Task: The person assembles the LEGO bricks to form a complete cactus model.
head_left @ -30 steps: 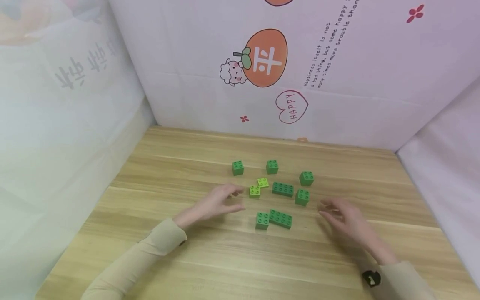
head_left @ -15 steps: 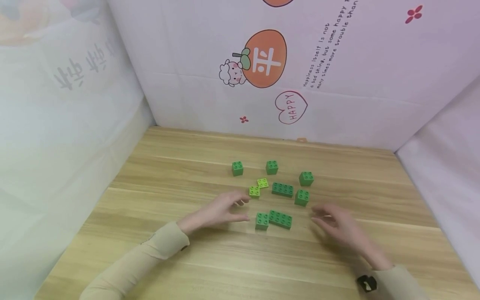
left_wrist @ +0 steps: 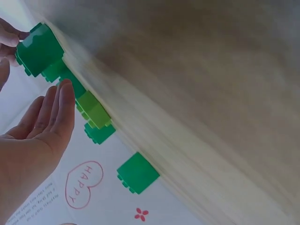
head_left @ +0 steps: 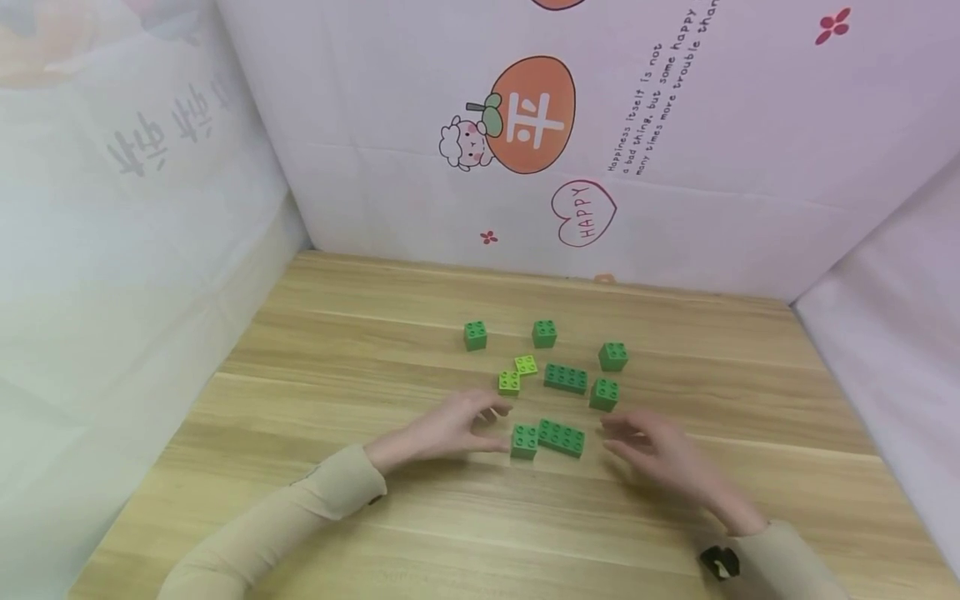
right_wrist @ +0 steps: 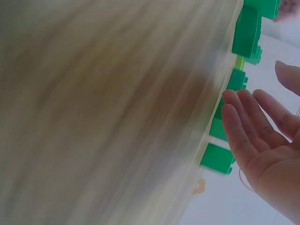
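Observation:
My left hand (head_left: 461,425), its fingers loosely bent and holding nothing, hovers just left of a square green building block (head_left: 524,442). Right beside that block lies a long green block (head_left: 561,437) with two rows of studs. The right hand (head_left: 656,454) is a short way right of the long block, thumb and fingers apart, nothing between them. In the left wrist view the left fingers (left_wrist: 65,110) stand before a row of blocks, partly covering them. The right wrist view has the right fingers (right_wrist: 241,129) spread in front of several green blocks.
Behind the hands lie two lime-green blocks (head_left: 509,382), another long green block (head_left: 566,378) and several square green blocks (head_left: 544,334) on the wooden table (head_left: 360,333). A printed white cloth (head_left: 390,200) rises at the back, with white cloth at both sides.
Both hands have come inward toward the nearest pair of blocks: the left hand rightward and slightly nearer the person, the right hand leftward. The blocks stay where they were.

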